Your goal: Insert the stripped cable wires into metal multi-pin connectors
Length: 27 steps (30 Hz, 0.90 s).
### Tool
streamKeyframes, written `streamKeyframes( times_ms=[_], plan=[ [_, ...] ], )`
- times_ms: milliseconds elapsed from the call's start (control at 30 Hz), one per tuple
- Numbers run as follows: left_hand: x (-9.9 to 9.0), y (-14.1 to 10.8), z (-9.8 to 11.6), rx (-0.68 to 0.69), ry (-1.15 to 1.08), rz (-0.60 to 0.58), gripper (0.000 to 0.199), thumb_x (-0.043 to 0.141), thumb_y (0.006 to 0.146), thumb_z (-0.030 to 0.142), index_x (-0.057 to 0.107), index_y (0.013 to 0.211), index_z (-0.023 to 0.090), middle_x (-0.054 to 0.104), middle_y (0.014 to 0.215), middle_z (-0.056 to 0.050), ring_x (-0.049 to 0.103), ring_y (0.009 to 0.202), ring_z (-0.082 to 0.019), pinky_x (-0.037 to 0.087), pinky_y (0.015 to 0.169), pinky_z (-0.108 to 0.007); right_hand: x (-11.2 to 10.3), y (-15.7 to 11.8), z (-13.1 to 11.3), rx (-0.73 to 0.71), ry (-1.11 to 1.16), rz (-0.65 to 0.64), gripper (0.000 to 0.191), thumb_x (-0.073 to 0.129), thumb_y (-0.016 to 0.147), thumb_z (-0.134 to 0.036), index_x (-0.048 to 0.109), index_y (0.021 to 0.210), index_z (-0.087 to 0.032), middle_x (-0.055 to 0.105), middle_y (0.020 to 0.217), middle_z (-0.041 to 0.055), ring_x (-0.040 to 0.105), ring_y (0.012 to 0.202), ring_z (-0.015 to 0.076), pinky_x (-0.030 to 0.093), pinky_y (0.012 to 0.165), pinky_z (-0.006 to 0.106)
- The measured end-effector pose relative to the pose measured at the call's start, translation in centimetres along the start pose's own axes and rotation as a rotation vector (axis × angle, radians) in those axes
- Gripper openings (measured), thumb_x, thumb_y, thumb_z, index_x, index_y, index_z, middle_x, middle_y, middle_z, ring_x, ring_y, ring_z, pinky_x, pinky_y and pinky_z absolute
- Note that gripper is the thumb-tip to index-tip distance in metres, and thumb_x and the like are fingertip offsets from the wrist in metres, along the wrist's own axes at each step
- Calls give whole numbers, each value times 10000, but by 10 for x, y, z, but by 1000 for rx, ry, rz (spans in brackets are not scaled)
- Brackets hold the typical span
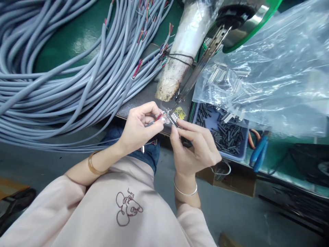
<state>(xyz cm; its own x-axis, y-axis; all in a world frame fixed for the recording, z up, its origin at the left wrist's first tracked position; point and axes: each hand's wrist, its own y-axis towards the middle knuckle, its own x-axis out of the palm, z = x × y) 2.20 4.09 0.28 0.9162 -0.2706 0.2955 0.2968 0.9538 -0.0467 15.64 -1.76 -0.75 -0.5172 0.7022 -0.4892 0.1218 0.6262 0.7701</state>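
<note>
Between thumb and fingers, my left hand point(144, 123) pinches the stripped end of a grey cable, its thin coloured wires point(160, 116) fanning toward a connector. My right hand point(194, 142) grips that small metal multi-pin connector point(172, 118) by its right side. The wire ends meet the connector's pin row; whether each one is joined is too small to tell. Just above the connector is the tip of a soldering iron point(180, 97), fixed in a stand and pointing down. A yellowish scrap point(180, 112) lies right behind the connector.
Many grey cables point(84, 89) with stripped ends cover the bench's left. A wrapped, string-tied tube point(177, 65) and a green-rimmed reel point(246, 20) stand behind. Rightward are a blue bin point(243, 151) of black sleeves, a plastic bag point(277, 75) with metal connectors, and blue-handled pliers point(259, 152).
</note>
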Motion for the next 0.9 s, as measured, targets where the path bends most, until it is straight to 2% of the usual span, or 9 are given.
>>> streamKeyframes(
  times_ms=[300, 533, 900],
  plan=[
    [-2, -1, -1, -25, 5, -11, 214, 719, 677, 135, 512, 643, 177, 565, 635, 42, 393, 445, -18, 314, 382, -148, -2, -4, 1, -40, -27, -9, 185, 784, 825, -92, 666, 822, -233, 811, 902, -17, 775, 768, 137, 616, 700, 247],
    [-5, -4, -4, -48, -54, -39, 192, 734, 680, 141, 545, 693, 172, 614, 666, 34, 422, 426, -11, 335, 378, -141, -1, -2, -2, 136, 82, -26, 176, 748, 847, -101, 642, 772, -220, 791, 842, -23, 771, 777, 145, 610, 724, 281],
    [-4, -1, -6, -39, -33, -8, 216, 736, 671, 132, 526, 644, 173, 586, 642, 34, 411, 439, -17, 327, 376, -144, 2, -3, 1, 118, 98, 2, 198, 754, 835, -93, 627, 759, -225, 792, 858, -31, 777, 793, 154, 614, 731, 289]
  ],
)
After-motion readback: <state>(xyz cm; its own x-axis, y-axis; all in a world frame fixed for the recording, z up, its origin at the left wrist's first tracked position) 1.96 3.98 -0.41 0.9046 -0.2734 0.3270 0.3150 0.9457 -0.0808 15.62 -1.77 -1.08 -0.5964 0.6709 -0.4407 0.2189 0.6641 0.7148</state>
